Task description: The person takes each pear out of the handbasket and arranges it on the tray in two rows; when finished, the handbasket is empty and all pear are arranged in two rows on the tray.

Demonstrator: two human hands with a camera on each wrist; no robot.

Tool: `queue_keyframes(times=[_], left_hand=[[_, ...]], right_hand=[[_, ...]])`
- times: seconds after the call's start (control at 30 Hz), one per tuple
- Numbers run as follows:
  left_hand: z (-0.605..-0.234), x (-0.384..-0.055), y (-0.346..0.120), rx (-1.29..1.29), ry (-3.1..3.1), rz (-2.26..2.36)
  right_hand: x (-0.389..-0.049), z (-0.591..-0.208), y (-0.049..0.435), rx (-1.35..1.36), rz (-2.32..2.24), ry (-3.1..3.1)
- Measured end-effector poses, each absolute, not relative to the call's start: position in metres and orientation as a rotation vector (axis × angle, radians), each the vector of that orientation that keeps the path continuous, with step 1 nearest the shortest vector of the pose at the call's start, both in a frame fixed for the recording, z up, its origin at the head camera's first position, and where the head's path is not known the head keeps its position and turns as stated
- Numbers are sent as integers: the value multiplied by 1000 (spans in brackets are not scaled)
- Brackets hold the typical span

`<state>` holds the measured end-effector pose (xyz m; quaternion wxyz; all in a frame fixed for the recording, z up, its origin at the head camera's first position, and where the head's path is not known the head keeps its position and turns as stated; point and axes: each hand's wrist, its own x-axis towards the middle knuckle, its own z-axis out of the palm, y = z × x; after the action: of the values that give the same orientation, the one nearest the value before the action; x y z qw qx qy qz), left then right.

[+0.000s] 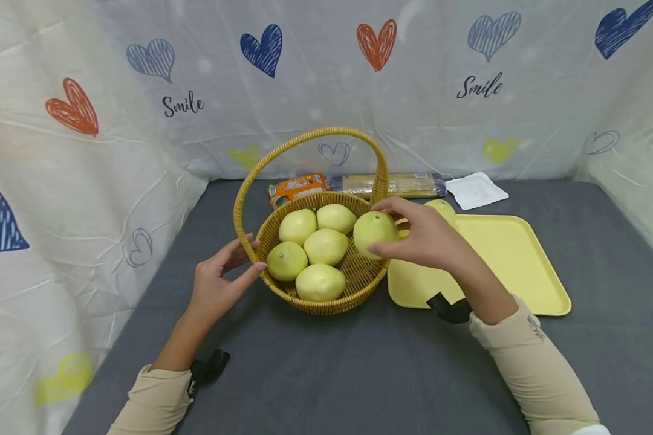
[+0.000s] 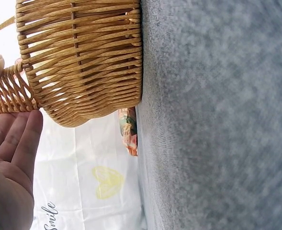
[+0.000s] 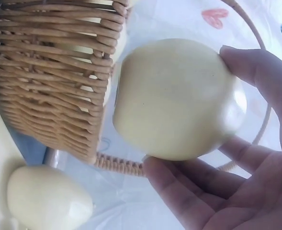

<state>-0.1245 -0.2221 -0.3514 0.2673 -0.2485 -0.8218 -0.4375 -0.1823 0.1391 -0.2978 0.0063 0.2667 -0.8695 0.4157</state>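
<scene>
Left of the basket (image 1: 326, 308), the left hand (image 1: 217, 278) grips the rim at the handle (image 1: 334, 130) foot. An uneven pull there could tilt the basket and roll the five fruits (image 1: 326, 246) inside it. At the basket's right rim, the right hand (image 1: 430, 232) holds a sixth fruit (image 1: 376, 235) between thumb and fingertips; contact with the rim cannot be confirmed. The skin looks smooth, so a weak pinch could let it slip, strike the rim and fall outside. Right of the basket, the right hand could brush the loose fruit (image 1: 442, 208) at the rear left corner of the tray (image 1: 500, 254) and set it rolling.

Surface: a grey worktop (image 1: 359, 368). Behind the basket lie an orange packet (image 1: 296, 187) and a long pack (image 1: 405, 184); right of these, a white square (image 1: 477, 190). Room: white cloth (image 1: 315, 84) printed with hearts and "Smile" encloses the basket's left, rear and right.
</scene>
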Motion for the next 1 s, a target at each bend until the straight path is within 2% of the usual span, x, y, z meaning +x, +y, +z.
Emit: queue_keyframes(times=[0.37, 0.73, 1.0], left_hand=[[-351, -124, -222, -668, -2219, -1177], [-351, -124, -222, -691, -2203, -1181], [-377, -140, -238, -689, -2204, -1204]], right_hand=[[-184, -294, 149, 834, 1350, -2693], [-187, -291, 159, 714, 1316, -2727], [-189, -290, 165, 655, 1291, -2748]])
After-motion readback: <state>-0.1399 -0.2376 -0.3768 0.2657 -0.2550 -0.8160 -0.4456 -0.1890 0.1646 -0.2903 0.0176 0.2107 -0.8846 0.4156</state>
